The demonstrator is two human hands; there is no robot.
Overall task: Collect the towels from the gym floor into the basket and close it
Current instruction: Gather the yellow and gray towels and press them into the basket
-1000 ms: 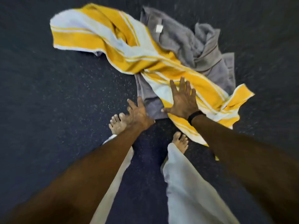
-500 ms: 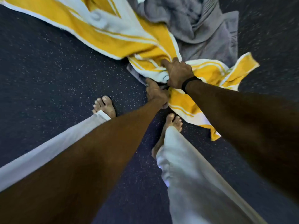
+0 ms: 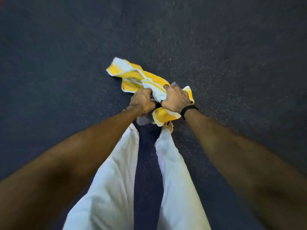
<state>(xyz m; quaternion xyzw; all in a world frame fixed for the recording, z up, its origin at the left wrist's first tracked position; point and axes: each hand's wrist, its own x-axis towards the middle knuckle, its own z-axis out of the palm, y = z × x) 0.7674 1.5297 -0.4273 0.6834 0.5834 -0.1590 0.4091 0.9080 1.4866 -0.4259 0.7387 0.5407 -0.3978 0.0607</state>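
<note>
A yellow and white striped towel (image 3: pixel 132 75) is bunched up in both my hands, lifted off the dark floor. My left hand (image 3: pixel 142 101) is closed on the bundle from the left. My right hand (image 3: pixel 176 98), with a black band on the wrist, grips it from the right. A bit of grey towel (image 3: pixel 142 120) hangs below my left hand, mostly hidden by the hands and the striped cloth. The basket is not in view.
The dark speckled gym floor (image 3: pixel 216 55) fills the view all around. My legs in white trousers (image 3: pixel 114 171) stand below the hands, and one bare foot (image 3: pixel 169 126) shows under the towel.
Both hands closed on the towels and raised them from the floor. The spread-out cloth is now gathered into a small bundle, and the view has pulled back higher above the floor.
</note>
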